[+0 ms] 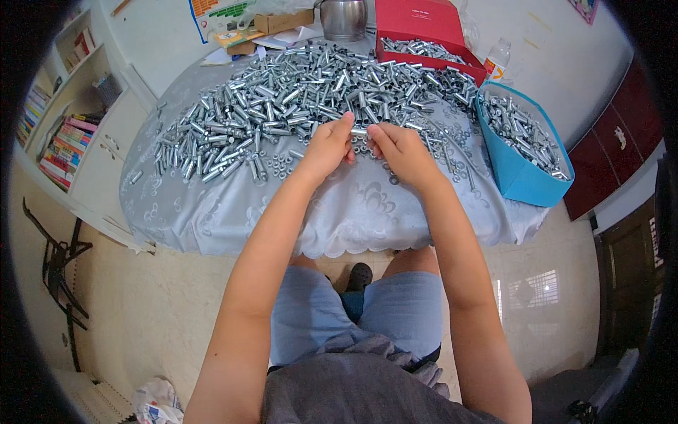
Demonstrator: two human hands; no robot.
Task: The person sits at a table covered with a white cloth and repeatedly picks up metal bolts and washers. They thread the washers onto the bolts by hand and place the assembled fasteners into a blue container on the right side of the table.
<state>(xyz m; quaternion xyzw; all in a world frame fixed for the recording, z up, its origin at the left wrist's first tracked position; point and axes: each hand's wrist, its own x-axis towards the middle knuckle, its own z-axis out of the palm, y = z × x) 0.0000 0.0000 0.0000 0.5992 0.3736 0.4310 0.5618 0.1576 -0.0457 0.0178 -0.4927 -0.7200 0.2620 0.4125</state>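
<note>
My left hand (326,147) and right hand (399,150) meet at the near edge of the table (353,205), fingertips pinched together on one small metal sleeve (359,131). Just beyond lies the big heap of sleeves (282,99), with loose nuts (282,164) near-left. A blue box (522,177) stands right, a red box (417,21) far.

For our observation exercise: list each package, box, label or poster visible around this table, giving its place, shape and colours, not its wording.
Red box: far table edge, rectangular, open, holding metal pieces.
Blue container: table's right edge, soft-sided, holding metal pieces.
Cardboard box: far left of table, flat, brown.
Plastic bottle: beside the red box, clear, orange-yellow label.
Poster: wall, top, white with coloured blocks.
</note>
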